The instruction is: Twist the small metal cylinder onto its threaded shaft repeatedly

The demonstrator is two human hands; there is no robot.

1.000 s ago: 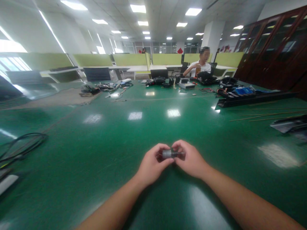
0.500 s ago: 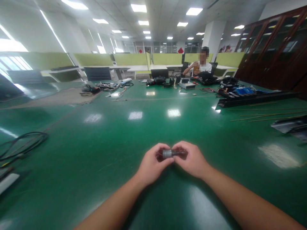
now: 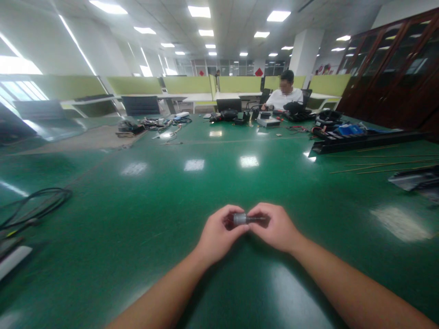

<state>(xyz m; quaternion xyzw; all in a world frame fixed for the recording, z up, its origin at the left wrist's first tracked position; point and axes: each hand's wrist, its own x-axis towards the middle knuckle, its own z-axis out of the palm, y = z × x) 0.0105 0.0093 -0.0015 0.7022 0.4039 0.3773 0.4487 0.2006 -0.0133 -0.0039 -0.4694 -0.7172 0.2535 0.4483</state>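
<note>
Both my hands meet low in the middle of the view, just above a large green table (image 3: 164,196). Between them I hold a small grey metal cylinder (image 3: 240,218) with a dark end pointing right. My left hand (image 3: 219,233) pinches the silver body with thumb and fingers. My right hand (image 3: 276,227) grips the dark end. The fingers cover most of the part.
Black cables (image 3: 32,208) lie at the left edge, with a white flat object (image 3: 13,260) below them. Long black rails (image 3: 363,140), thin rods (image 3: 384,165) and tools sit at the right. A person in a white shirt (image 3: 286,97) sits at the far end among electronics.
My hands and the cylinder have stayed almost still. The person at the far end lowered an orange object from face level and turned.
</note>
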